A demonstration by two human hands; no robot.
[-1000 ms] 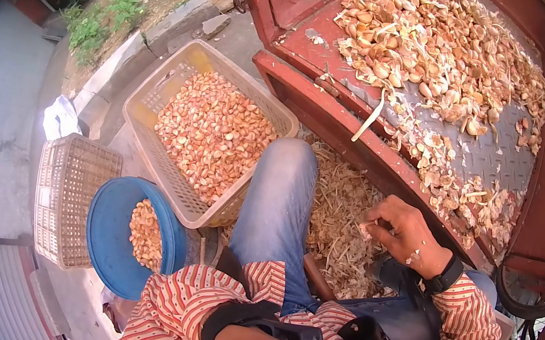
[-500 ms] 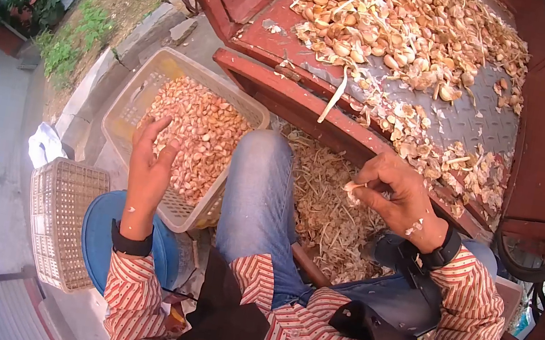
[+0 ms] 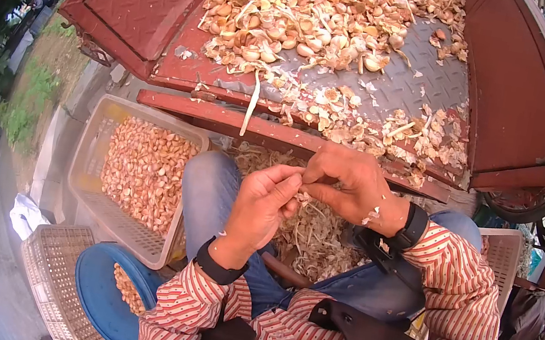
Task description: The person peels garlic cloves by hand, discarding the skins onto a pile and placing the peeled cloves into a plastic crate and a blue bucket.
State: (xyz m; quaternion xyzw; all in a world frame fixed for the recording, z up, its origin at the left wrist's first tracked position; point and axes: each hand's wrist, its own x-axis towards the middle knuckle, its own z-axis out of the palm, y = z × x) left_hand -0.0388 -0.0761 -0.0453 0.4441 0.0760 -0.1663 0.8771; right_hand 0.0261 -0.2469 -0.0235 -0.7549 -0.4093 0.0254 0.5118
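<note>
In front of my knees, my left hand [image 3: 258, 204] and my right hand [image 3: 356, 187] meet with their fingertips pinched together. Between them is a garlic clove, mostly hidden by the fingers. Bits of papery skin cling to the right hand. Just beyond the hands, a large heap of garlic cloves and skins [image 3: 312, 22] lies on the red metal cart bed [image 3: 440, 75]. To the left, many pinkish cloves [image 3: 145, 174] fill part of a pale plastic crate [image 3: 179, 230]. Dry stalks and husks [image 3: 318, 239] cover the ground between my legs.
A round blue container [image 3: 106, 322] with some cloves [image 3: 128, 290] stands at lower left, beside a woven-look plastic basket [image 3: 55, 285]. The cart's red front edge [image 3: 224, 116] runs across beyond my knees. Another pale crate [image 3: 503, 259] sits on the right, near a wheel [image 3: 521, 210].
My left hand has come from above the crate over to my right hand, its fingers closing to a pinch. The right hand has moved left with the garlic clove. The view has shifted right.
</note>
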